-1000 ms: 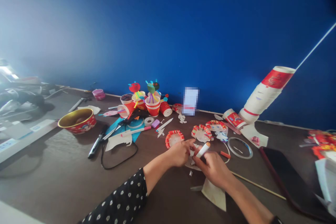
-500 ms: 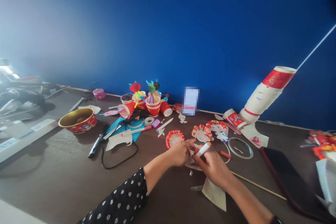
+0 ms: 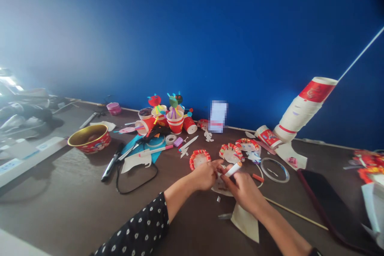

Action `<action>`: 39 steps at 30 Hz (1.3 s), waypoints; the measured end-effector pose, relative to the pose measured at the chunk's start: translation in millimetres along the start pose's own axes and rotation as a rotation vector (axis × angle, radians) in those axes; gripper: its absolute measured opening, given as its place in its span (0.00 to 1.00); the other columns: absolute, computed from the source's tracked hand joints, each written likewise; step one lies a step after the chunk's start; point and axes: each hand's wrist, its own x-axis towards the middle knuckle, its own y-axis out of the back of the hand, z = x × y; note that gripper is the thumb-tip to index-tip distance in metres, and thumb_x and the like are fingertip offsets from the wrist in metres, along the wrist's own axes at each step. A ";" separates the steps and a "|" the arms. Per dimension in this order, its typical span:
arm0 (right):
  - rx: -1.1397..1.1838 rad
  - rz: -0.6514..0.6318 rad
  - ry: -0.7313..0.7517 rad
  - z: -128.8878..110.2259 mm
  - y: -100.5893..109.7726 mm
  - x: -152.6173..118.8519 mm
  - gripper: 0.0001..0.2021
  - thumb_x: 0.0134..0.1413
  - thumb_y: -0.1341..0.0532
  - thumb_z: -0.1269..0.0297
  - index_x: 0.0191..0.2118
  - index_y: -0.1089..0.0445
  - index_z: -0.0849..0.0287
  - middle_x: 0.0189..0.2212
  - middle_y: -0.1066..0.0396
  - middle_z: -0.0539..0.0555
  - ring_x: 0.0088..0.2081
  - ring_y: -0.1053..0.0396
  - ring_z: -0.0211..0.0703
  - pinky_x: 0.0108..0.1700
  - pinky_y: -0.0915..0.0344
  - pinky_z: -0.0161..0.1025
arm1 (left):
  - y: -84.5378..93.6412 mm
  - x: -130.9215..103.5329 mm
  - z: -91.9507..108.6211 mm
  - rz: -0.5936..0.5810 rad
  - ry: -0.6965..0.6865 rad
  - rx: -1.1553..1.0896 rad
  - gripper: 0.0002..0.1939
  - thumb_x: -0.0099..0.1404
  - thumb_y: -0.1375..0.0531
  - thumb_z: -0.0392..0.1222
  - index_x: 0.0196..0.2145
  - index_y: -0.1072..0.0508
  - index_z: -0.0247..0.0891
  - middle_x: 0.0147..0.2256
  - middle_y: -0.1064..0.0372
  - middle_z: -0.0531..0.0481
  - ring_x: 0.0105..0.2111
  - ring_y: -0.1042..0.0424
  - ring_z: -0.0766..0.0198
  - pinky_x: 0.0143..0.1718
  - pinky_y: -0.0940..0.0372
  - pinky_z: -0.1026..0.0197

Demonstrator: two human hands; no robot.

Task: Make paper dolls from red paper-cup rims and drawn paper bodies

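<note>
My right hand (image 3: 244,192) is closed round a white marker (image 3: 233,169) with an orange end pointing up. Its tip is hidden among the fingers. Right beside it, my left hand (image 3: 206,175) has its index finger stretched towards the marker, the other fingers curled in. What those fingers hold is hidden. Under both hands lies a pale paper piece (image 3: 222,187), mostly covered. Just beyond my left hand sits a cut paper cup with a curled red rim (image 3: 200,153). An orange marker cap (image 3: 258,177) lies right of my right hand, and a cream paper scrap (image 3: 245,222) below it.
Two more curled-rim cups (image 3: 231,153) lie farther back. Paper cups with colourful figures (image 3: 175,122) stand near the blue wall. To the left are scissors (image 3: 130,148), a box cutter (image 3: 112,164) and a red-gold bowl (image 3: 90,138). A phone (image 3: 333,208), tape ring (image 3: 275,169) and leaning cup stack (image 3: 304,108) are right.
The marker and the right-hand fingers have shifted very slightly. Both hands stay close together at the same place, and the view has moved a little.
</note>
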 end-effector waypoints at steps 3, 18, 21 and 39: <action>0.012 -0.006 -0.007 -1.1 0.9 0.3 0.14 0.55 0.52 0.58 0.36 0.34 0.60 0.24 0.32 0.52 0.29 0.32 0.43 0.30 0.42 0.34 | -0.3 0.3 -0.9 0.005 -0.008 -0.015 0.28 0.51 0.52 0.26 0.52 0.42 0.30 0.39 0.31 0.45 0.35 0.33 0.64 0.40 0.38 0.63; 0.052 -0.044 -0.030 2.3 -3.8 0.4 0.11 0.55 0.52 0.59 0.34 0.37 0.57 0.26 0.31 0.51 0.30 0.31 0.42 0.30 0.40 0.34 | -1.6 1.5 -5.6 0.014 0.020 -0.051 0.29 0.50 0.52 0.26 0.52 0.42 0.32 0.40 0.31 0.45 0.38 0.32 0.63 0.41 0.38 0.62; 0.072 -0.054 -0.029 1.8 -3.9 0.1 0.10 0.54 0.52 0.59 0.33 0.37 0.57 0.26 0.31 0.51 0.29 0.31 0.42 0.30 0.40 0.33 | -1.5 1.3 -4.9 0.013 0.035 -0.065 0.29 0.50 0.51 0.26 0.52 0.42 0.31 0.40 0.31 0.45 0.39 0.33 0.62 0.42 0.39 0.62; 0.045 -0.007 -0.023 0.7 -4.6 -0.2 0.12 0.55 0.53 0.58 0.33 0.36 0.57 0.24 0.32 0.50 0.27 0.32 0.41 0.28 0.41 0.33 | -0.4 1.2 -1.5 0.006 0.052 -0.128 0.28 0.51 0.52 0.25 0.51 0.41 0.28 0.38 0.30 0.44 0.38 0.32 0.62 0.42 0.38 0.61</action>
